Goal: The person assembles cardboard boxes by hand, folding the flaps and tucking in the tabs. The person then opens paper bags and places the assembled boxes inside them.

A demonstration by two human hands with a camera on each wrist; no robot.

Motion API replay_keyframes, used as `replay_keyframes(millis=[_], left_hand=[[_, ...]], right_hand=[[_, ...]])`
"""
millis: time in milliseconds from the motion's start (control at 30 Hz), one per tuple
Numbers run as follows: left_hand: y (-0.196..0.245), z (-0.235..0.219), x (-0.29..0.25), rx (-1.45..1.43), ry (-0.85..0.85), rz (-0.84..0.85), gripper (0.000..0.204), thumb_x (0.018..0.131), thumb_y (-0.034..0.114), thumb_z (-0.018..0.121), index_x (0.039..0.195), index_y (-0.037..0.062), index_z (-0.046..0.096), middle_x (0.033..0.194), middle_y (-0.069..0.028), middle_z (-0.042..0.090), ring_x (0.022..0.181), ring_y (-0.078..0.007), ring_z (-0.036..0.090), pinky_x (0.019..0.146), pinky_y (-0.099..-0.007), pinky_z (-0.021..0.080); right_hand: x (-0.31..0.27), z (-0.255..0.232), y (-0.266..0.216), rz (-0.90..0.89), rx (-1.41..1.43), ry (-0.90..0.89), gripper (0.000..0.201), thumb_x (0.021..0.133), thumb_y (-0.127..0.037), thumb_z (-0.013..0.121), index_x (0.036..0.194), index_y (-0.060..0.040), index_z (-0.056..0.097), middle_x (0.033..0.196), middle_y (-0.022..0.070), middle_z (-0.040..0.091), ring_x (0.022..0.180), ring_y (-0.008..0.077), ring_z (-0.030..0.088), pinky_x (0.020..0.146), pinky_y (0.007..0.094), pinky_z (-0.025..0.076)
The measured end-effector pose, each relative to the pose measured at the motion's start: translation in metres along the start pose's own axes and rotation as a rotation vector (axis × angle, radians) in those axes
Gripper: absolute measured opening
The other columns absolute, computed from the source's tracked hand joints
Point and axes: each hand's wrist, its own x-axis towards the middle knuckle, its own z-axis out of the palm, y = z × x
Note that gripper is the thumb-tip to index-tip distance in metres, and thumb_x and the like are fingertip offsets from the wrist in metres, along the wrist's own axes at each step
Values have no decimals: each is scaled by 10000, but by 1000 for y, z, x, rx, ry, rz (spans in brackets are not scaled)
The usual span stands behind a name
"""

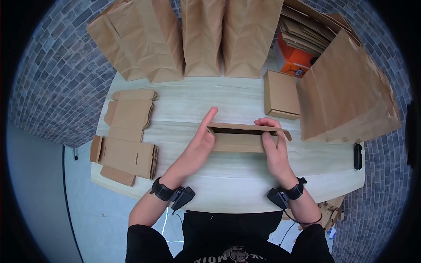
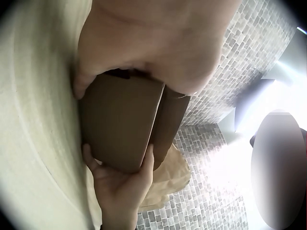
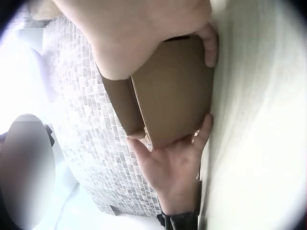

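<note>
A cardboard box (image 1: 238, 143) stands on the table in front of the person, its lid flap (image 1: 245, 127) raised a little over a dark gap. Along its left end lies the left hand (image 1: 199, 147), palm against the cardboard, fingers fairly straight. The right hand (image 1: 275, 151) grips the right end, thumb at the front upper edge and fingers behind the flap. In the left wrist view the box's broad side (image 2: 122, 120) lies between the left hand (image 2: 153, 43) and the right hand (image 2: 120, 189). The right wrist view shows the box (image 3: 175, 91) between both hands; some fingertips are hidden.
Flattened cardboard pieces (image 1: 129, 155) lie at the left. Tall paper bags (image 1: 201, 39) line the back. At the right stand a small closed box (image 1: 282, 94), a large paper bag (image 1: 346, 96) and an orange box (image 1: 291, 57); a black object (image 1: 358, 156) lies near the right edge.
</note>
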Motion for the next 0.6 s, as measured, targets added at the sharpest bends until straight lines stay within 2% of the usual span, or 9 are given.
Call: replay_keyframes(millis=[33, 100, 233, 333, 400, 433, 500, 533, 600], left_hand=[[0, 0, 2, -1, 1, -1, 766, 1016, 615, 251, 1572, 102, 133, 1633, -137, 97, 1511, -243, 79, 1205, -395, 87], [-1, -2, 7, 18, 44, 45, 942, 926, 742, 318, 1579, 113, 63, 1634, -143, 102, 1505, -272, 100, 1199, -470, 97], [-4, -6, 6, -54, 30, 152, 929, 935, 725, 326, 1578, 117, 43, 1633, -146, 111, 1500, -299, 113, 1198, -469, 107], [1, -2, 5, -56, 39, 129, 922, 940, 712, 347, 1579, 126, 36, 1632, -143, 125, 1495, -320, 127, 1198, -463, 112], [1, 2, 5, -56, 43, 212, 755, 1039, 547, 286, 1555, 21, 122, 1633, -142, 114, 1499, -304, 149, 1206, -412, 91], [1, 0, 5, -57, 41, 211, 755, 1039, 547, 286, 1555, 21, 122, 1633, -142, 114, 1499, -304, 149, 1206, -412, 91], [1, -5, 5, -86, -16, 230, 828, 961, 621, 447, 1554, 124, 151, 1628, -134, 146, 1487, -312, 185, 1157, -513, 278], [4, -1, 3, -87, -19, 229, 828, 961, 621, 447, 1554, 124, 151, 1628, -134, 146, 1487, -312, 185, 1157, -513, 278], [15, 10, -1, -346, -46, 211, 658, 1006, 454, 494, 1505, 100, 251, 1617, -133, 173, 1478, -300, 215, 1049, -545, 450]], right_hand=[[0, 0, -1, 1, -1, -2, 391, 989, -269, 505, 1258, 15, 512, 1223, 139, 576, 1160, 237, 519, 1044, 358, 371], [-1, -1, -5, -61, -7, -17, 479, 1000, -323, 462, 1343, 12, 464, 1287, 149, 565, 1198, 254, 499, 1061, 378, 355], [0, -1, -11, -121, -93, -52, 528, 1020, -355, 407, 1409, 2, 405, 1333, 164, 548, 1252, 268, 473, 1088, 391, 327], [-3, -2, -8, -3, -213, -34, 500, 1036, -329, 394, 1411, 1, 397, 1333, 171, 546, 1283, 267, 465, 1108, 394, 309], [-2, 5, -5, -118, 63, 23, 456, 1042, -284, 384, 1401, -4, 405, 1317, 169, 557, 1242, 249, 492, 1099, 395, 324], [-1, 5, -5, -117, 63, 25, 456, 1042, -284, 384, 1401, -4, 405, 1317, 169, 557, 1242, 249, 492, 1099, 395, 324], [0, 4, -4, -198, 108, 104, 420, 1032, -235, 420, 1386, -8, 411, 1284, 160, 571, 1175, 221, 529, 1059, 382, 373], [-1, 4, -5, -196, 107, 107, 420, 1032, -235, 420, 1386, -8, 411, 1284, 160, 571, 1175, 221, 529, 1059, 382, 373], [-2, 3, -6, -86, 318, 132, 415, 1025, -207, 452, 1388, -13, 399, 1253, 152, 579, 1107, 193, 559, 1012, 359, 417]])
